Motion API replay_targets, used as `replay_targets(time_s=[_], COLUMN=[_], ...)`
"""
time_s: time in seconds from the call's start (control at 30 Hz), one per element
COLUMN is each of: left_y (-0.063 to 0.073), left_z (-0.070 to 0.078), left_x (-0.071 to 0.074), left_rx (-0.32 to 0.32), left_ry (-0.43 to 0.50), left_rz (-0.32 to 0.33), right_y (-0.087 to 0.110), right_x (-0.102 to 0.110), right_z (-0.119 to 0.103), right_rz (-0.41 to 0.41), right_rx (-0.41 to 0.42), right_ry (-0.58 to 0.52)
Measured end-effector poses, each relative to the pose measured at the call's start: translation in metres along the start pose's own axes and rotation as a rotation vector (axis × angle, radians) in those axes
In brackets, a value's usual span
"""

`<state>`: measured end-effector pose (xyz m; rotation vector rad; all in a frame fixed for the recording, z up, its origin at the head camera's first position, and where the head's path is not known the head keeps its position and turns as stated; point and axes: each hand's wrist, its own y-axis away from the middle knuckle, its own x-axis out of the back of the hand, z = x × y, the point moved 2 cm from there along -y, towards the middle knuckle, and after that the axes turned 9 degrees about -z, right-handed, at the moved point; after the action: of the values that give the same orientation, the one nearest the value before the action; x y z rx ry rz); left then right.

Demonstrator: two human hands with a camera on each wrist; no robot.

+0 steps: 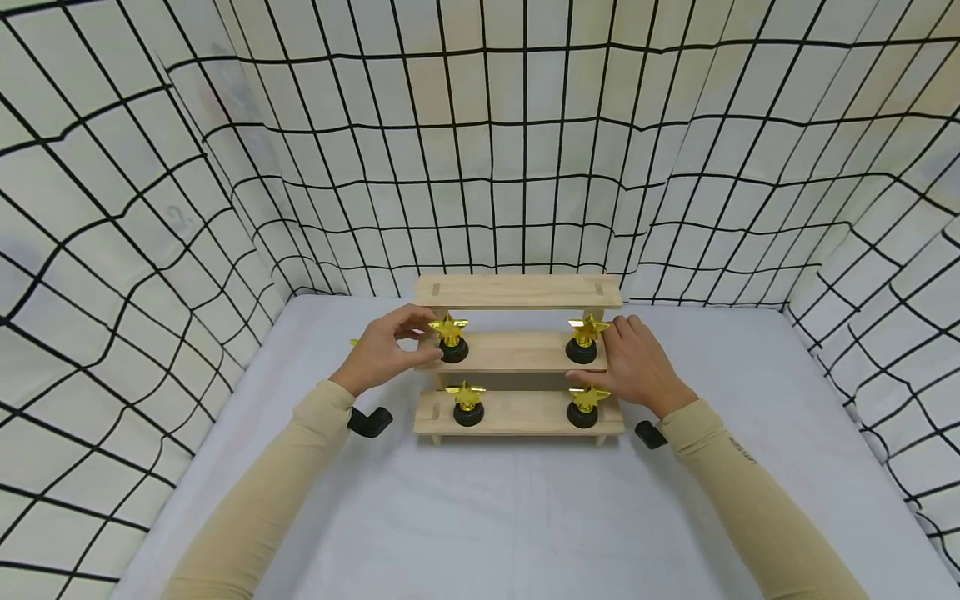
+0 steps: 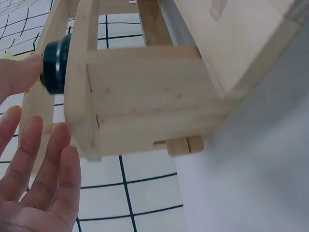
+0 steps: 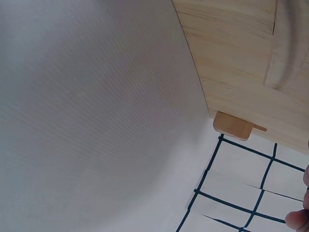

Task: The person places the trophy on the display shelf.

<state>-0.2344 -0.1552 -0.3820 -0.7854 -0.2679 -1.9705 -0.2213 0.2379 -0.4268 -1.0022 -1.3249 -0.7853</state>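
Observation:
In the head view, a three-tier wooden shelf (image 1: 517, 354) carries gold star trophies on round black bases. One trophy (image 1: 450, 337) stands at the left end of the middle tier, another (image 1: 585, 340) at its right end. Two more, a left one (image 1: 468, 403) and a right one (image 1: 585, 407), stand on the bottom tier. My left hand (image 1: 386, 350) touches the middle-left trophy's base with the thumb; its other fingers extend loosely beside the shelf end. My right hand (image 1: 637, 367) grips the shelf's right end, thumb at the front. Only fingertips (image 3: 299, 217) show in the right wrist view.
The shelf stands on a white cloth-covered table (image 1: 480, 517). White walls with a black grid (image 1: 525, 150) enclose the back and sides. Small black objects, one (image 1: 370, 422) on the left and one (image 1: 651, 434) on the right, show beside the wrists. Something yellow (image 1: 354, 342) peeks out behind my left hand.

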Motion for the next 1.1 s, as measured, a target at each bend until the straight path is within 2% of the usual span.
replay_targets(time_s=[0.13, 0.5, 0.77, 1.1], left_y=[0.006, 0.025, 0.036, 0.051], left_z=[-0.002, -0.009, -0.022, -0.045], left_x=[0.01, 0.035, 0.047, 0.057], left_rx=[0.002, 0.068, 0.119, 0.184], left_ry=[-0.04, -0.13, -0.127, -0.113], left_rz=[0.03, 0.085, 0.143, 0.186], right_y=[0.001, 0.001, 0.001, 0.0], right_x=[0.0, -0.002, -0.001, 0.0], right_z=[0.0, 0.001, 0.0, -0.001], right_rz=[-0.006, 0.017, 0.016, -0.007], right_rx=[-0.002, 0.021, 0.027, 0.006], right_ry=[-0.009, -0.021, -0.007, -0.008])
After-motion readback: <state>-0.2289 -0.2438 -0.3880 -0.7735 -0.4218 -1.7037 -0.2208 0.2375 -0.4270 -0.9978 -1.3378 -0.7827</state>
